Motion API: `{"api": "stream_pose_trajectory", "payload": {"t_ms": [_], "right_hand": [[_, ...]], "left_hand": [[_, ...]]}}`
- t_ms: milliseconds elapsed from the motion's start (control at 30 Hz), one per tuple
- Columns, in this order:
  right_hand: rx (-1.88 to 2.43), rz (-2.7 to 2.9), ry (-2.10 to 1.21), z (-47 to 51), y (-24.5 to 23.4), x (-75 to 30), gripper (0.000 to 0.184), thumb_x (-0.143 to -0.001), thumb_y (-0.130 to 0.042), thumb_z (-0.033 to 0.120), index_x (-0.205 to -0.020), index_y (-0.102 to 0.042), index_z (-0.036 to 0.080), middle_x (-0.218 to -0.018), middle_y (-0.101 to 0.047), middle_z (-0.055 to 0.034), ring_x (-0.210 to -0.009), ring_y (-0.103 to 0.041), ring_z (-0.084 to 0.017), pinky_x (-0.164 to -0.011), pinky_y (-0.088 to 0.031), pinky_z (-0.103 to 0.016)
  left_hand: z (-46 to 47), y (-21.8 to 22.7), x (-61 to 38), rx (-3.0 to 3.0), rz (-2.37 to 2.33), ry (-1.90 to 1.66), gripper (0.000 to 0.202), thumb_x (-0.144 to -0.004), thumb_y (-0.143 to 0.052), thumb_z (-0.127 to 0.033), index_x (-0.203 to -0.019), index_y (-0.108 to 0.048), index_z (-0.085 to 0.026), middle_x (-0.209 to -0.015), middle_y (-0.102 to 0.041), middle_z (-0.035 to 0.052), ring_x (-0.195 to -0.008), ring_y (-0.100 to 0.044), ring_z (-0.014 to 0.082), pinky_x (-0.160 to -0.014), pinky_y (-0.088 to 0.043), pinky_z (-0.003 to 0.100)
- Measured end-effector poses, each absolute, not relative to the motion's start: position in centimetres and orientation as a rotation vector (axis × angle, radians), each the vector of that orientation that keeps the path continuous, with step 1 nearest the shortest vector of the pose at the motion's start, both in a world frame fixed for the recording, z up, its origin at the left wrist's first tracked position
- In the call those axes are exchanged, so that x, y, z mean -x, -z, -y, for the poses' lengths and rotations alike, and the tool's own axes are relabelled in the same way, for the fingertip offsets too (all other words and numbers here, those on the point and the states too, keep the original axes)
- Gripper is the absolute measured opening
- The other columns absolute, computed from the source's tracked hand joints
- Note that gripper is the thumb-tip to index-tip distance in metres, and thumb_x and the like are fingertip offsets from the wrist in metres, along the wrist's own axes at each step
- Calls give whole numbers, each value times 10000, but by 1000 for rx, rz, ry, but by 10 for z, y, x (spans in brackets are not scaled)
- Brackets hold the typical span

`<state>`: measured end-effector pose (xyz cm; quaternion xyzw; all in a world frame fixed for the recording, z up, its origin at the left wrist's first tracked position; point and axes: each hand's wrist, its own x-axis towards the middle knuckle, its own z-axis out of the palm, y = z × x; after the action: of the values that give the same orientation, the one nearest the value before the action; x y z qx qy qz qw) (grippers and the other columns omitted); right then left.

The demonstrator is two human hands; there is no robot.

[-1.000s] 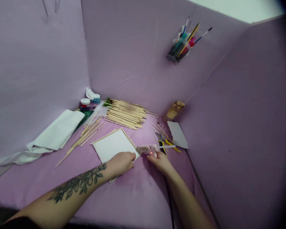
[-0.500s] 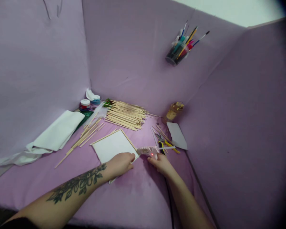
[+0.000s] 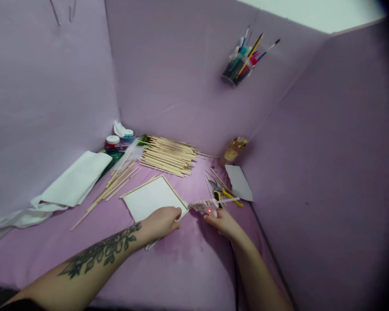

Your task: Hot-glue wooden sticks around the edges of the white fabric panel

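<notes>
Little changed since a second ago: glue gun (image 3: 205, 205) nudged slightly rightward along the board's corner, red light on. Spread across the purple-draped table (image 3: 188, 268), a white folded cloth (image 3: 74, 181) at left, a heap of wooden sticks (image 3: 168, 155) at the back. At centre, the white square board (image 3: 149, 199), edged with sticks, lying flat. Left hand (image 3: 162, 221) pressed on its near corner, fingers together and curled down. Right hand (image 3: 223, 222) wrapped around the gun's grip, nozzle just at that corner. Beside it, yellow-handled cutters (image 3: 225, 196). Likely risk: hot glue reaching the left fingertips, so close to the nozzle.
</notes>
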<state>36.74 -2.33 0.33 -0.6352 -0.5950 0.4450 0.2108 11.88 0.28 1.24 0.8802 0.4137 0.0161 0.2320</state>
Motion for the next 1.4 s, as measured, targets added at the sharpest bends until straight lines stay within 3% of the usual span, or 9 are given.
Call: {"api": "stream_pose_trajectory", "payload": {"t_ms": [333,900,1100,1400], "right_hand": [[1759,1680,-1260,26,-11,-371,244,-734,-589,394,-703,-535,159,-549,-405,53,-494,-345,-86,-459,-242,-206],[1702,1665,-1204,32,-22,-368,270,-703,-607,318,-892,-642,129,-767,-629,-18,-674,-527,-159,-612,-397,-235],[1757,1601,-1156,26,-10,-374,343,-730,-619,424,-894,-642,124,-656,-589,-7,-591,-504,-143,-555,-377,-232],[1787,1501,-1300,23,4,-373,347,-736,-618,466,-853,-571,142,-555,-486,46,-456,-400,-87,-415,-250,-197]], "left_hand": [[-3,-12,-119,-2419,-1148,-23,109,-786,-508,-272,-865,-546,-207,-885,-662,39,-813,-613,200,-659,-413,275],[-3,-10,-118,-2402,-1148,-56,122,-794,-494,-295,-862,-551,-212,-874,-664,34,-790,-605,189,-642,-388,270],[-2,-11,-119,-2407,-1171,-50,128,-805,-489,-314,-841,-555,-212,-861,-672,38,-782,-613,194,-642,-399,274],[2,-16,-124,-2420,-1252,27,202,-848,-432,-345,-863,-566,-195,-895,-681,74,-819,-638,223,-672,-434,297]]}}
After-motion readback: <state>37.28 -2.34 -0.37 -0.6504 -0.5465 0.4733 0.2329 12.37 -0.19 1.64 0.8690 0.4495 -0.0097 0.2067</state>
